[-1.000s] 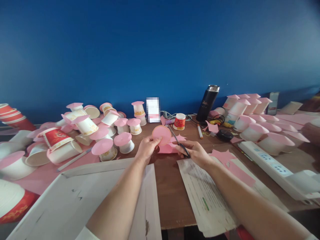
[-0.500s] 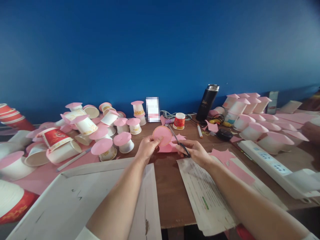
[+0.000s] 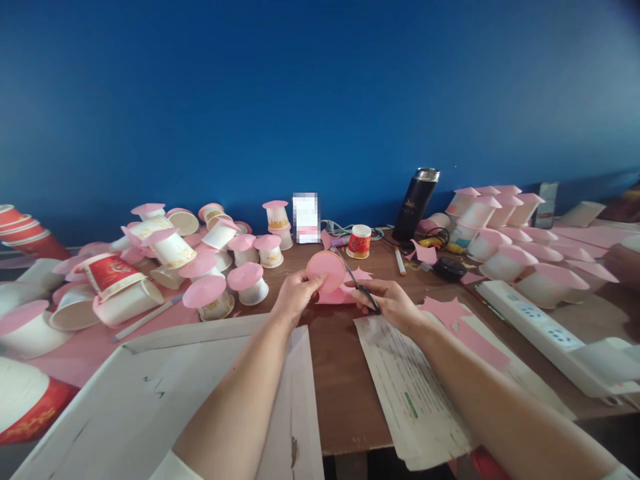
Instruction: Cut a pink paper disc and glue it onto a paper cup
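Observation:
Between the thumb and fingers of my left hand is a round pink paper disc with an orange-toned edge, facing me. Whether a cup sits behind it is hidden. My right hand is closed around black-handled scissors, whose blades point up and left beside the disc's right edge. Pink paper scraps lie under and around both hands. A red and white paper cup stands just beyond them.
Paper cups topped with pink paper crowd the left side, and more cups fill the right. A black flask, a marker, a white power strip and a phone stand or lie around. Another person's hand shows at far right.
My hands, the disc and the scissors stay almost in the same place. At the far right edge the other person's hand has shifted slightly, with a whitish object now at it.

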`<action>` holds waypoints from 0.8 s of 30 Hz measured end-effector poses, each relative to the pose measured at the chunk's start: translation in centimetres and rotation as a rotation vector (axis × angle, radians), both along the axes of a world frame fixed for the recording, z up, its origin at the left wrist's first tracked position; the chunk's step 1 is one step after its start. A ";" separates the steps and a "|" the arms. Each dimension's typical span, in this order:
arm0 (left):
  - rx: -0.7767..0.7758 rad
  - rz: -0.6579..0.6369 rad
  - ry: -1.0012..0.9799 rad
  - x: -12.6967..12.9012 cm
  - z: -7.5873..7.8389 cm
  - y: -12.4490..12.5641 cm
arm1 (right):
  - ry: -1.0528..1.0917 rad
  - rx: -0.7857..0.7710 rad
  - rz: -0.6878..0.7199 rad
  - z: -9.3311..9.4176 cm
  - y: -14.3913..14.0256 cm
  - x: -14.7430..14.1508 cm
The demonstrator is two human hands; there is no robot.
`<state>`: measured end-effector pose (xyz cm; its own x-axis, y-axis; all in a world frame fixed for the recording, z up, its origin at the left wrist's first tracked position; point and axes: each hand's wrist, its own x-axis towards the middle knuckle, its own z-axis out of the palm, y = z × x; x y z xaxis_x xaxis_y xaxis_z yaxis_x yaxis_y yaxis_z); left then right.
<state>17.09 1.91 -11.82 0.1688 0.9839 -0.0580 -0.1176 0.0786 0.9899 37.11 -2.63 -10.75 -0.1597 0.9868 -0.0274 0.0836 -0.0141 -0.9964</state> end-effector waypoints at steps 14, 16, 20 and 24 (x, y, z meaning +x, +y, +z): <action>0.008 -0.012 0.016 0.0 0.0 0.0 | -0.005 0.008 -0.017 -0.1 0.2 -0.2; 0.014 -0.015 0.022 0.0 -0.1 0.0 | 0.001 0.002 -0.020 -0.2 0.2 -0.1; 0.017 -0.014 0.041 0.0 -0.1 0.0 | -0.007 -0.003 -0.026 0.0 0.1 -0.2; 0.031 -0.018 0.038 0.0 0.1 -0.1 | -0.029 -0.005 -0.033 0.3 0.1 -0.3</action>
